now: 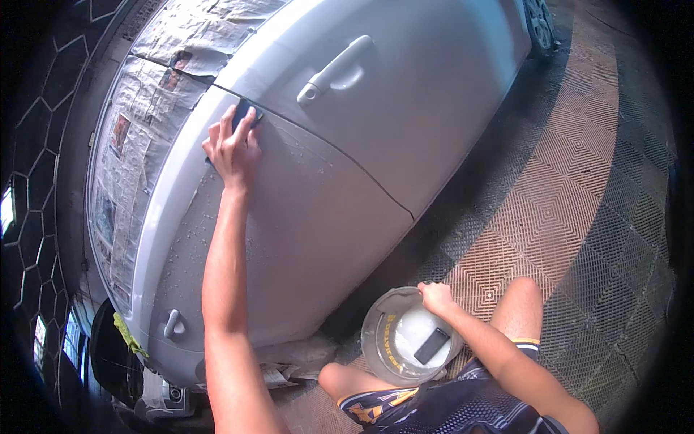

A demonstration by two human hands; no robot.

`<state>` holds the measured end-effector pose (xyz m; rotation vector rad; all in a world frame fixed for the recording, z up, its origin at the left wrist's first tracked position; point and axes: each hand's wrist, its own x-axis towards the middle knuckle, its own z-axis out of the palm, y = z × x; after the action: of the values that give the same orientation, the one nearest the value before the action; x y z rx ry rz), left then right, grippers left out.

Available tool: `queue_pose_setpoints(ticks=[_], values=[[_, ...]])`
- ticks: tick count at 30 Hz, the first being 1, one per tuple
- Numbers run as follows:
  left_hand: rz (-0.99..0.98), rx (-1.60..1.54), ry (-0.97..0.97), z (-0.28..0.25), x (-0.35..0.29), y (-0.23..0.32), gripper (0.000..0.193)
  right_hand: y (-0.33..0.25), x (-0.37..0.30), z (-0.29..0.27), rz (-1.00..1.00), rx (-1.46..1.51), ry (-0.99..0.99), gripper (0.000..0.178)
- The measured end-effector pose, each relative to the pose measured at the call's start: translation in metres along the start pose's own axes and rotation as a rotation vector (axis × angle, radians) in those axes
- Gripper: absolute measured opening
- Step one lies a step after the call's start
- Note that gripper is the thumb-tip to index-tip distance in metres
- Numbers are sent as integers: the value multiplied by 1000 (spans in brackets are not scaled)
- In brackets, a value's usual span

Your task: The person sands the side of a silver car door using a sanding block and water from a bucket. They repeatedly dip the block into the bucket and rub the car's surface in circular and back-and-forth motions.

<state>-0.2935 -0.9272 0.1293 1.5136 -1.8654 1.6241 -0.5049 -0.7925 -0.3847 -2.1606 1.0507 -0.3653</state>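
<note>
My left hand point(235, 150) presses a dark sanding block point(248, 113) flat on the car door point(311, 239), close to the upper end of the door seam. Its fingers are bent over the block and cover most of it. Water drops dot the dull grey panel around it. Low at the right, my right hand point(436, 296) is closed around the rim of a pale bucket point(370, 336) between my knees. Whitish, sudsy water stands in the bucket, along with another dark rectangular block point(431, 346).
Wrinkled newspaper point(137, 108) masks the car windows. One door handle point(336, 69) is beyond the seam, another point(172, 323) at lower left. A yellow-green cloth point(129, 334) hangs by the dark side mirror point(108, 354). Ribbed floor tiles point(549, 210) lie at right; a wheel point(540, 25) shows far off.
</note>
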Motion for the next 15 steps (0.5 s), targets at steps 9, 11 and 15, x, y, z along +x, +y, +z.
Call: queue_pose_setpoints(ticks=[9, 11, 15], values=[[-9, 28, -2, -4, 5, 3, 38, 3, 3, 4, -11, 31, 18, 17], [-137, 35, 64, -4, 31, 2, 37, 2, 5, 2, 2, 31, -1, 17], [-57, 42, 49, 3, 14, 0, 33, 0, -2, -1, 13, 35, -20, 17]])
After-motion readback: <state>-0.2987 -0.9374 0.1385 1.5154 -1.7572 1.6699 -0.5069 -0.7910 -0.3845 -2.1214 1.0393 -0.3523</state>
